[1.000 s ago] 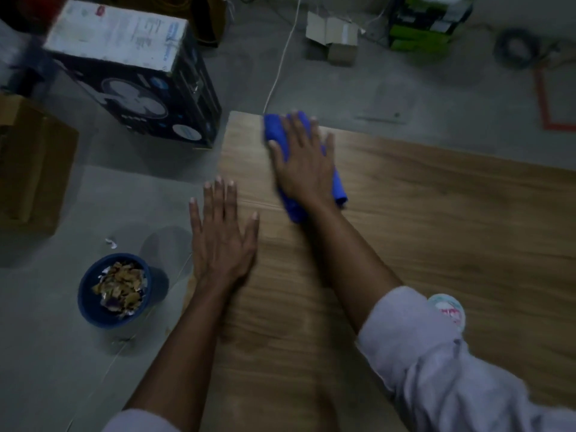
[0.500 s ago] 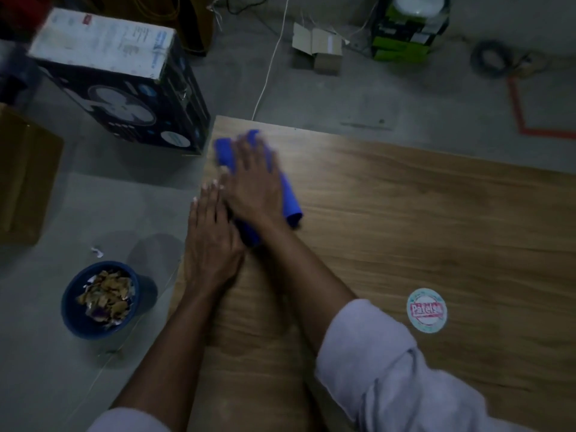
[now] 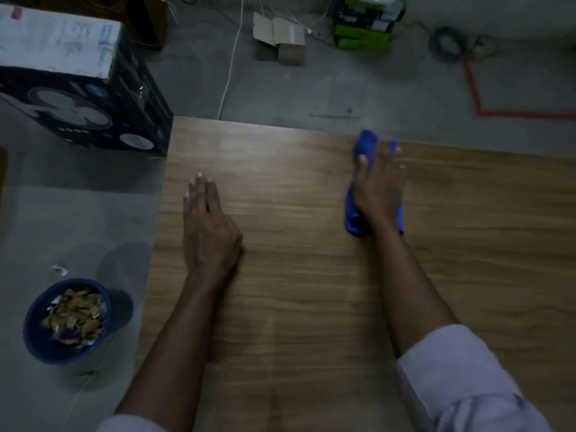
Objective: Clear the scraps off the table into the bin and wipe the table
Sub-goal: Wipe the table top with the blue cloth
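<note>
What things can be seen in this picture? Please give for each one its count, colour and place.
table: 1, wood brown, centre and right
cloth: 1, blue, on table near far edge, under right hand
bin: 1, blue, on floor left of table, holding scraps
scraps: many, golden and purple, inside bin
scrap of paper: 1, white, on floor beyond bin
fan box: 1, dark with white top, floor, far left
cardboard box: 1, brown, open, floor beyond table
cable: 1, white, floor
tape line: 1, red, floor, far right
left hand: 1, flat on table
right hand: 1, pressing cloth

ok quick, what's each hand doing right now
Left hand: open, flat on the table, holding nothing.
Right hand: open, pressing the blue cloth down.
</note>
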Available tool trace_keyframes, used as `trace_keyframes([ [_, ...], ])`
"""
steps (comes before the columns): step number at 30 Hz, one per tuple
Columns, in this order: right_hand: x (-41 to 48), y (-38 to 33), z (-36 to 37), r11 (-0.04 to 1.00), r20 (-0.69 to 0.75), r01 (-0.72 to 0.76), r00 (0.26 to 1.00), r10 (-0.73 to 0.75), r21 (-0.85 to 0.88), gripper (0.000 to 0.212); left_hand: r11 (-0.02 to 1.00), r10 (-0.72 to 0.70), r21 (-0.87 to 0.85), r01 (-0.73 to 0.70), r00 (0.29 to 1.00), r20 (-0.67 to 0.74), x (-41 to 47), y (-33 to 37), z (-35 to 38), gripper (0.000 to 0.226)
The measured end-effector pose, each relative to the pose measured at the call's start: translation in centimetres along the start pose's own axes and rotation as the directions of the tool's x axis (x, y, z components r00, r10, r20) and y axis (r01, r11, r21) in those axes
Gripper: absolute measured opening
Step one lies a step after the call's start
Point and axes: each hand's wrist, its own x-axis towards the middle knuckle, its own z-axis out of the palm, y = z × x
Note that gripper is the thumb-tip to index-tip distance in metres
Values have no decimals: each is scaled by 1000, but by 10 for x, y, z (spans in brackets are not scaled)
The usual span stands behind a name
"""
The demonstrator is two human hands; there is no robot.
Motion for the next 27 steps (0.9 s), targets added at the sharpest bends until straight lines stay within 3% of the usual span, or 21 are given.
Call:
trace_keyframes([
  [2,3,7,-4,987,-60,-153,987,151,-42,65,998,45,-34,-45,999,5,16,7,6,64],
  [4,-3,-20,7,983,-75,-182,981,179,-38,65,994,99,-43,-97,995,24,29,5,7,65],
  [6,-22,-72,27,999,-34,-43,999,43,-17,66,989,106,-110,-103,994,20,37,-1,4,61],
  [8,-52,-140,50,980,19,195,980,-196,31,64,965,43,-258,-45,999,-13,45,-7,-4,57],
  [10,-87,-204,71,891,105,455,886,-453,2,64,918,-44,-397,4,995,-92,55,-24,-12,57],
  [12,-104,-246,82,771,203,635,761,-617,-39,62,874,-148,-482,65,980,-135,63,-49,-23,62],
  [14,-95,-262,82,682,249,731,661,-707,-6,60,826,-223,-548,135,970,-97,65,-64,-33,69],
  [17,-67,-254,76,600,298,800,567,-768,24,61,860,-139,-504,84,987,-74,66,-50,-32,65],
  [18,-58,-247,74,621,293,783,588,-754,26,61,881,-107,-470,57,991,-81,67,-41,-28,65],
  [20,-42,-226,67,738,252,674,709,-658,30,60,909,-35,-416,1,997,-75,72,-18,-19,66],
  [23,-19,-176,53,883,188,469,869,-457,-22,58,924,140,-367,-113,989,48,69,21,0,69],
  [27,11,-89,29,974,118,220,970,-214,-45,62,928,293,-266,-261,952,89,50,43,24,67],
])
